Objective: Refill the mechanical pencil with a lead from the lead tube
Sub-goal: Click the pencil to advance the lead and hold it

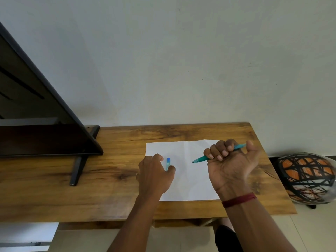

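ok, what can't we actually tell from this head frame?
Head view only:
- Lead tube: lower end hidden by the left hand; cap state and label too small.
- Mechanical pencil: middle hidden inside the right hand fist; any lead at the tip too small.
- Screen: cut off by the left edge.

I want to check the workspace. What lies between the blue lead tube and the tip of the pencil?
In the head view, only bare white paper lies between the lead tube and the tip of the pencil held in the right hand.
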